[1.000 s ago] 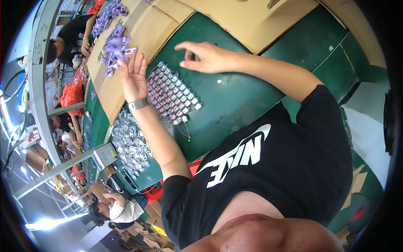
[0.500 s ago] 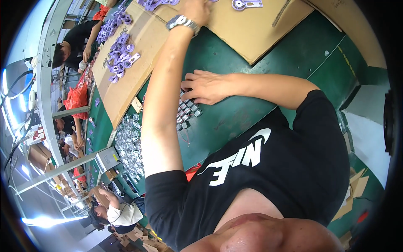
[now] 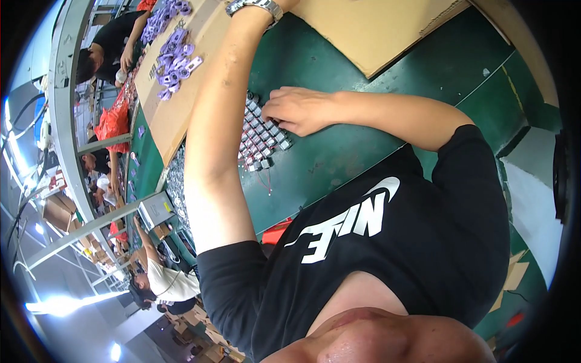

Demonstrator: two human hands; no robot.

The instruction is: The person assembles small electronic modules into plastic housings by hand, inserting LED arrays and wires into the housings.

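Reaching over the green table point(image 3: 348, 154) with both arms

At left, purple parts point(image 3: 175, 63) lie heaped on cardboard point(image 3: 162, 121). My left hand point(image 3: 288, 5) is mostly cut off at the top; its fingers' state I cannot tell. Small wired blocks point(image 3: 258, 142) sit in rows on the table. My right hand point(image 3: 298, 110) curls, fingers together, over their right edge; whether clamped, I cannot tell.
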